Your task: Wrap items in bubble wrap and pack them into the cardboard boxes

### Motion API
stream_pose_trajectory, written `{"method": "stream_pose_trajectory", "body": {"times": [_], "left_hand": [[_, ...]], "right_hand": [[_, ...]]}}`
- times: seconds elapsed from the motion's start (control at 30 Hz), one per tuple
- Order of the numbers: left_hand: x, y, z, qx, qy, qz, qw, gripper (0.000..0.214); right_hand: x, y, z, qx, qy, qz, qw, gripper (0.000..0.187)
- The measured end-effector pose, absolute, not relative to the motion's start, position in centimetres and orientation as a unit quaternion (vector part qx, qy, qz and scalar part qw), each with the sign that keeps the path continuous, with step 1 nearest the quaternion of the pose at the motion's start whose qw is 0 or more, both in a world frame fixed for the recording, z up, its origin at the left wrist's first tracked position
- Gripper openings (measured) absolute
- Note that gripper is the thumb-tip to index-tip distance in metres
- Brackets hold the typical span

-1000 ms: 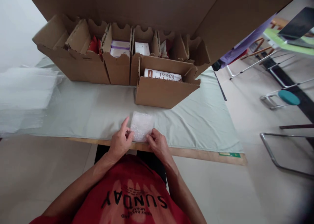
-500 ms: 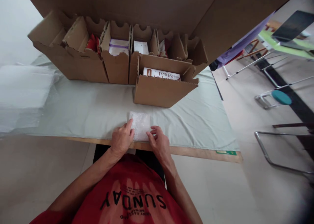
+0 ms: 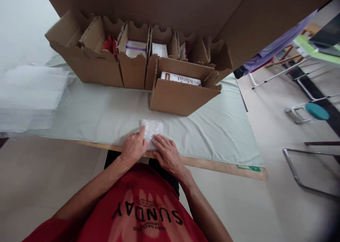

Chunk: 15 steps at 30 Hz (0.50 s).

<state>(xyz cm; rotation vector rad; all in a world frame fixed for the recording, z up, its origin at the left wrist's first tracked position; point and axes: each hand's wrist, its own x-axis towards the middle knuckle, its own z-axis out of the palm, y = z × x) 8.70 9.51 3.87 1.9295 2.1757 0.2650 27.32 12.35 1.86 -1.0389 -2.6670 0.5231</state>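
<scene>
A small, roughly square piece of bubble wrap (image 3: 152, 126) lies flat on the cloth-covered table near its front edge. Along its left side rests my left hand (image 3: 134, 147), index finger stretched out and thumb apart from it, both touching the wrap's edge; the other fingers are partly curled under. My right hand (image 3: 168, 153) lies flat with fingers extended over the lower right part of the wrap, hiding that corner. Whether something is inside the wrap cannot be made out.
Behind the wrap stands a cardboard holder (image 3: 183, 98) with a white printed box (image 3: 181, 78) in it. Further back is a row of open cardboard bins (image 3: 103, 67) holding packets and boxes. A stack of white sheets (image 3: 32, 93) sits left. A teal-topped stool (image 3: 317, 111) stands right.
My right hand has moved left, from the wrap's right edge onto its surface, its fingers now flat. My left hand stays at the left edge. The view has shifted slightly.
</scene>
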Motion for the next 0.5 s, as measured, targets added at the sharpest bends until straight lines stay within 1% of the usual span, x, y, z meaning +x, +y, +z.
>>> {"method": "stream_pose_trajectory", "body": {"times": [0.07,0.13,0.23,0.27,0.37,0.43,0.5], "left_hand": [[8.2,8.9,3.8,0.673,0.722,0.13,0.097,0.052],[7.4,8.2,3.7,0.712,0.67,0.191,0.088,0.05],[6.3,7.6,3.7,0.773,0.573,0.254,0.093,0.047],[6.1,7.5,3.7,0.781,0.558,0.265,0.087,0.041],[6.0,7.6,3.9,0.781,0.546,0.296,0.061,0.013],[6.0,7.8,3.6,0.776,0.542,0.315,0.075,0.009],[6.0,8.0,2.9,0.76,0.552,0.323,0.112,0.009]], "right_hand": [[27.6,12.6,1.5,-0.34,-0.918,0.159,0.128,0.038],[27.7,13.0,1.5,-0.328,-0.922,0.151,0.141,0.034],[27.6,13.7,2.6,-0.319,-0.917,0.176,0.161,0.03],[27.5,14.0,3.1,-0.321,-0.913,0.19,0.163,0.029],[27.4,14.7,4.5,-0.325,-0.903,0.24,0.147,0.027],[27.5,14.9,5.0,-0.33,-0.89,0.283,0.138,0.023],[27.7,15.0,4.9,-0.35,-0.865,0.33,0.142,0.026]]}}
